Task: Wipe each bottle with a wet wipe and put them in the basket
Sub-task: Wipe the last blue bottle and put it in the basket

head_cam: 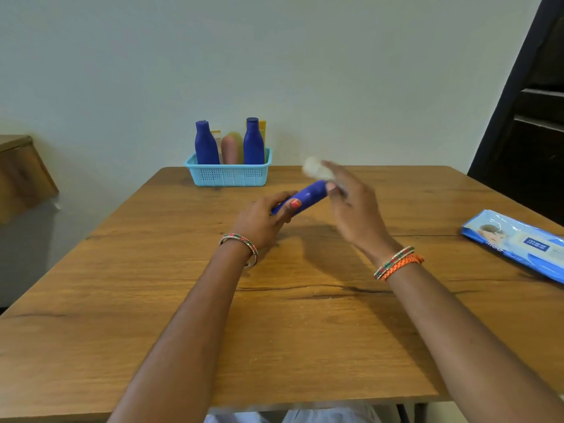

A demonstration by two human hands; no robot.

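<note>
The basket [229, 175] sits at twelve o'clock on the worktop [183, 300], bottles [253, 141] upright inside. The wipes pack [518, 242] lies at three o'clock. Both hands [259, 221] meet between them.

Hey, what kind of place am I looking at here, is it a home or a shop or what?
Probably a room in a home. A plain wooden table stands against a bare painted wall, with a small basket of toiletry bottles and a pack of wet wipes on it, and dark wooden shelves at the right.
</note>
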